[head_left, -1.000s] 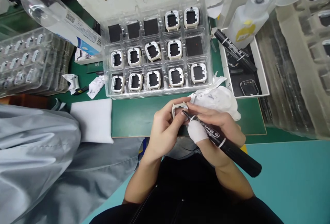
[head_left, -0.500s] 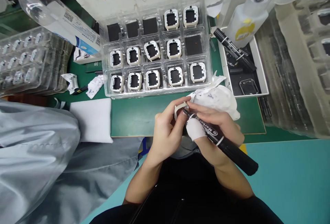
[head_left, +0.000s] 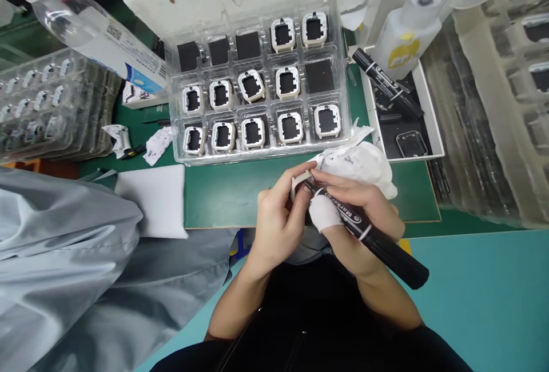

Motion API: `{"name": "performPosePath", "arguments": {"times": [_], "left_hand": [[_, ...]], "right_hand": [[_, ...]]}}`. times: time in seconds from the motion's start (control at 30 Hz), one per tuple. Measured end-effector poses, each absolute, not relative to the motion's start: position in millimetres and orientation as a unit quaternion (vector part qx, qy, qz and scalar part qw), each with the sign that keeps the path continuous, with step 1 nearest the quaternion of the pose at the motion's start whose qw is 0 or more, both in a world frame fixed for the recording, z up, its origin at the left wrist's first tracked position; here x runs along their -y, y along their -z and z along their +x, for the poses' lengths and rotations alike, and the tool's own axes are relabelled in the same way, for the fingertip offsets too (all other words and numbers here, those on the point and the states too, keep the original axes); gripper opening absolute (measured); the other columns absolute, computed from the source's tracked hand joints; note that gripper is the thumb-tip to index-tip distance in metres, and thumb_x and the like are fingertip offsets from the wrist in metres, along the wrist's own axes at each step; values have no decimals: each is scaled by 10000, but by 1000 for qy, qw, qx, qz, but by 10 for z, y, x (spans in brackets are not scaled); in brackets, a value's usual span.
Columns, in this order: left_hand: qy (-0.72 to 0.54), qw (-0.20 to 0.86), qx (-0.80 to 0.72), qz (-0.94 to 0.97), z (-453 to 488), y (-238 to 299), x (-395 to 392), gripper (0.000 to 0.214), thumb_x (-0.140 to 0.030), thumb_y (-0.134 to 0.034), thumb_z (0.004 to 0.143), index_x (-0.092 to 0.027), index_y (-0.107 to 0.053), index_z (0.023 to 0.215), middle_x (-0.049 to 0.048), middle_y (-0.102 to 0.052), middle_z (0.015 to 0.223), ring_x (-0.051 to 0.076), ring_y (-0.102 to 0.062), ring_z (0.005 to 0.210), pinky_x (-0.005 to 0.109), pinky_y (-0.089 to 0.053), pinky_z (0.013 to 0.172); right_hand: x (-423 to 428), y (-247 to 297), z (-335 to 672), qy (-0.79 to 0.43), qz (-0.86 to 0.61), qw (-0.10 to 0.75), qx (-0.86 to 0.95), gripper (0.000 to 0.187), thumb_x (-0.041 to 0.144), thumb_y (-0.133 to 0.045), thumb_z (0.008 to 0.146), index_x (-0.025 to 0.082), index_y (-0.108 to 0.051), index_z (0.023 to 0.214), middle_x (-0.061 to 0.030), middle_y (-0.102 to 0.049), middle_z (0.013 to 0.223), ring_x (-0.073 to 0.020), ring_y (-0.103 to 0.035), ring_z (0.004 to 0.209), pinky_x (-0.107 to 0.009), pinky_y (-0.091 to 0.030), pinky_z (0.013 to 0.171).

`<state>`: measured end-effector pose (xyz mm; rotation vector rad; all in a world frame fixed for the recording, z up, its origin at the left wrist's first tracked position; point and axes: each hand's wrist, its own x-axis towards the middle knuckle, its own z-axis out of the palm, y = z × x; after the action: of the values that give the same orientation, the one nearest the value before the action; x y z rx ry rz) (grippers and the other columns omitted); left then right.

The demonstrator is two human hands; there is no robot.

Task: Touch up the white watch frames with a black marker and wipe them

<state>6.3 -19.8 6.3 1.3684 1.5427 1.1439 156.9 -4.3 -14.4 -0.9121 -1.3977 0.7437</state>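
1. Your left hand (head_left: 277, 218) has its grip closed on a small beige frame (head_left: 300, 180), thumb and fingertips pinching its sides. You hold the frame in the air over the near edge of the green desk (head_left: 223, 195), just in front of the clear tray (head_left: 257, 156).
2. The frame's tilt has changed. A second ago its open face was turned up towards you. Now it is rolled so that you see mostly one side wall, nearly edge-on.
3. Your right hand (head_left: 364, 212) has its grip closed pen-fashion on the black marker (head_left: 369, 235), with a white cot (head_left: 325, 215) on one finger. The tip has stayed at the frame's near right edge throughout. Your fingers crowd that spot, so I cannot tell whether the tip is actually touching.
4. Neither hand has really travelled. The frame has turned against the tip rather than the pen moving along it, so the tip now faces the frame's side rather than its face.
5. Most of the tray's pockets hold like frames, and a few show bare black.
6. A crumpled white cloth (head_left: 360, 163) lies against the back of your right hand.
7. A second marker (head_left: 386, 83) rests in the white box (head_left: 434, 126) to the right.
8. Another person's grey sleeve (head_left: 55, 258) sits well apart on the left.
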Motion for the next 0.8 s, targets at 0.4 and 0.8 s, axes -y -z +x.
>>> {"name": "performPosePath", "arguments": {"times": [0.4, 0.8], "left_hand": [[-454, 416, -601, 510, 36, -43, 186, 346, -468, -691, 1161, -275, -825, 1415, 53, -833, 972, 263, -796, 979, 344, -637, 823], [-477, 504, -569, 440, 23, -79, 127, 348, -440, -773, 1123, -242, -819, 1405, 30, -823, 946, 203, -779, 863, 287, -630, 752]], "right_hand": [[44, 133, 1572, -349, -380, 618, 594, 259, 207, -900, 913, 262, -825, 1156, -88, -906, 1338, -327, -902, 1208, -508, -771, 1088], [56, 192, 1567, -358, -359, 646, 571, 306, 224, -852, 949, 316, -794, 1235, -48, -912, 1303, -332, -907, 1168, -547, -783, 1043]]}}
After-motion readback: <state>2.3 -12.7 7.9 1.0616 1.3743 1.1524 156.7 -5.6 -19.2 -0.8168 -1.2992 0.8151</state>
